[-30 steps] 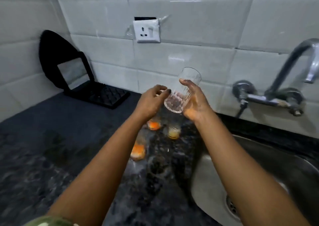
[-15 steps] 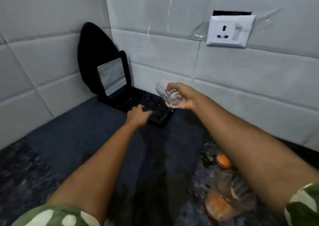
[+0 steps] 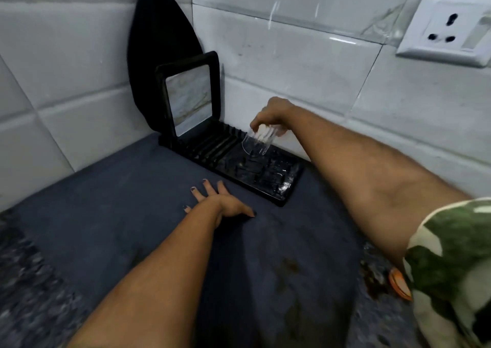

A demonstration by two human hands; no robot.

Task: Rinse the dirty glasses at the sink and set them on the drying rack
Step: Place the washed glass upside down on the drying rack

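Glossy white rectangular wall tiles [image 3: 292, 63] meeting in a corner, white plastic wall socket [image 3: 449, 29] upper right, dark speckled stone tabletop [image 3: 32, 281], dark blue-grey cloth mat [image 3: 106, 201] over it

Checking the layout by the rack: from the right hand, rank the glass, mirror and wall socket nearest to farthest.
1. glass: held in the right hand, above the drying rack.
2. mirror: to its left, upright at the rack's end.
3. wall socket: upper right on the tiles.

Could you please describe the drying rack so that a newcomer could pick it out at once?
Look to the corner of the tiled wall. The rack lies flat on the dark mat there, under the glass in the right hand. It alone is black and ribbed.
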